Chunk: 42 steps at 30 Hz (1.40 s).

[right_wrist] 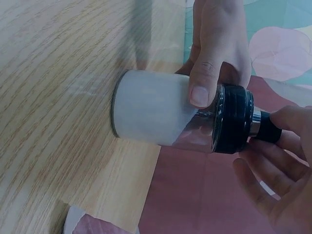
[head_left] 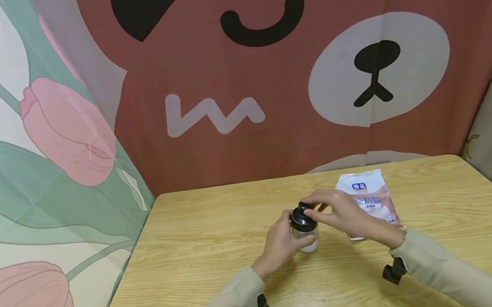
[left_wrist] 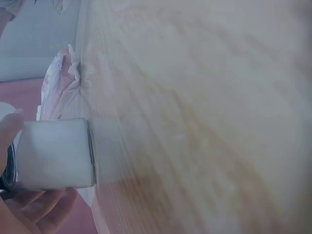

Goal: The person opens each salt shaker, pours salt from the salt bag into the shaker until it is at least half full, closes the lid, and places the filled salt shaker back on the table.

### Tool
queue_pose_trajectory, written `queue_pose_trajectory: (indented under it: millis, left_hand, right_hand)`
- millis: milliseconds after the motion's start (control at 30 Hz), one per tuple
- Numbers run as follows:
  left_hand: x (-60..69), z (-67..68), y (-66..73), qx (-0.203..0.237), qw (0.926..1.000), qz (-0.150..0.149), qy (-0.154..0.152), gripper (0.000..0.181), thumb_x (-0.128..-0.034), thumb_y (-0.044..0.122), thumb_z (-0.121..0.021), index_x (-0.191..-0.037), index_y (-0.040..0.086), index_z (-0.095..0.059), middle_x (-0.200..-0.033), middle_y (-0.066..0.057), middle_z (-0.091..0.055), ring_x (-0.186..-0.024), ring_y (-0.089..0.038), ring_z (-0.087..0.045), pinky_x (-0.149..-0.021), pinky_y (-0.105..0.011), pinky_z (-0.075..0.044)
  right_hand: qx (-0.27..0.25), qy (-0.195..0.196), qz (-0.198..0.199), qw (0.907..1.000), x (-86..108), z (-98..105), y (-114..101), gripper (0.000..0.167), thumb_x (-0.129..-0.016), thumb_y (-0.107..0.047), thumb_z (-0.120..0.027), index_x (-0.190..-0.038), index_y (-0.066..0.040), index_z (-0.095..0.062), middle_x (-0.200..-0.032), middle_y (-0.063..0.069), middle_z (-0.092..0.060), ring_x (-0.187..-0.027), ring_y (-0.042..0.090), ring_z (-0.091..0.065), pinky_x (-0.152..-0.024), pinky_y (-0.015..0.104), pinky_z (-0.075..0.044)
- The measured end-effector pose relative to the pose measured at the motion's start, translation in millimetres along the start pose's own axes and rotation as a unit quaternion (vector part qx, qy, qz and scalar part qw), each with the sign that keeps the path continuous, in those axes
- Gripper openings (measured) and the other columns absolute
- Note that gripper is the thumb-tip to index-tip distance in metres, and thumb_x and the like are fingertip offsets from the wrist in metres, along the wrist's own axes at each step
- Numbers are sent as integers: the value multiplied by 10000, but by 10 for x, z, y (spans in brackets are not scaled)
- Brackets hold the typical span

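Observation:
A clear jar point(right_wrist: 151, 105) with a black lid point(right_wrist: 233, 118) stands upright on the wooden table, partly filled with white powder whose surface slopes. My left hand point(head_left: 282, 243) grips the jar around its side, thumb across the front in the right wrist view. With thumb and fingers, my right hand point(head_left: 340, 211) pinches the black knob point(right_wrist: 269, 127) on top of the lid. Only the jar's lower part and some fingers point(left_wrist: 48, 207) show in the left wrist view. Whether the lid is loose or seated firmly cannot be told.
A printed white and pink bag point(head_left: 373, 202) lies flat on the table point(head_left: 192, 240), just right of the jar and partly behind my right hand. Printed cloths hang behind and at the left of the table.

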<state>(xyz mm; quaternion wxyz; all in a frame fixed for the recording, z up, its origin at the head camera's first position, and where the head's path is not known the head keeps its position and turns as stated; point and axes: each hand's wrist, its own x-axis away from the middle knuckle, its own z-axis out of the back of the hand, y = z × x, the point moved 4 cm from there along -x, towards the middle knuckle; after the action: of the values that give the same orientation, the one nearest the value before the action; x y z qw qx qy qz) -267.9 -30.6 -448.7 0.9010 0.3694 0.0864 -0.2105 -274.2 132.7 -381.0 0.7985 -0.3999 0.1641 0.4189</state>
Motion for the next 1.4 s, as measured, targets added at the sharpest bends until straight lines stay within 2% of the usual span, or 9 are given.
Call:
queue_pose_trajectory:
  millis: [167,400,667,900,1233,1400]
  left_hand:
    - [16,-1,0,26,10000,-59,42,705,-812,414,-823,-1307,33,-498,-1187,-101,-655,-1038,-171,-645,-860,-305,-537]
    - [28,5,2,33,9999,-126,19,711,-821,421,-812,-1321,29,-492,-1194,-97,-653,-1041,-159,-643,-855,-289,-537]
    - [37,-3,-4,16,10000,-89,36,718,-820,436,-807,-1323,30,-495,-1201,-96,-652,-1046,-165,-643,-856,-290,-537]
    - [43,-3,7,19,9998,-175,104,709,-819,411,-817,-1323,31,-494,-1196,-91,-656,-1043,-165,-644,-863,-292,-536]
    - [40,-4,11,50,9998,-193,81,692,-819,402,-818,-1316,46,-495,-1170,-74,-663,-1010,-150,-651,-841,-274,-538]
    - [17,12,26,118,9993,-342,92,681,-822,380,-820,-1321,56,-489,-1178,-74,-658,-999,-141,-654,-825,-248,-539]
  right_hand:
    - [169,-39,23,9998,6,-9,-25,245,-910,-51,-721,-1146,8,-704,-1053,73,-697,-859,161,-674,-685,362,-593]
    - [814,-208,256,9961,-6,-20,-88,247,-926,-99,-713,-1151,2,-697,-1024,52,-682,-875,164,-679,-682,379,-592]
    - [1017,-332,225,9940,-11,-21,-101,253,-924,-99,-717,-1151,10,-695,-1019,53,-683,-872,170,-683,-699,371,-590]
    - [1841,-358,586,9805,-51,-28,-165,265,-875,-106,-765,-1114,1,-721,-969,51,-690,-765,167,-672,-591,259,-547]
    - [2587,-329,1011,9601,-83,-54,-252,252,-828,-82,-790,-1051,22,-740,-903,66,-668,-727,160,-640,-568,271,-540]
    - [2790,-242,1284,9514,-108,-54,-277,237,-817,-83,-783,-1022,28,-740,-872,61,-641,-699,152,-608,-560,278,-537]
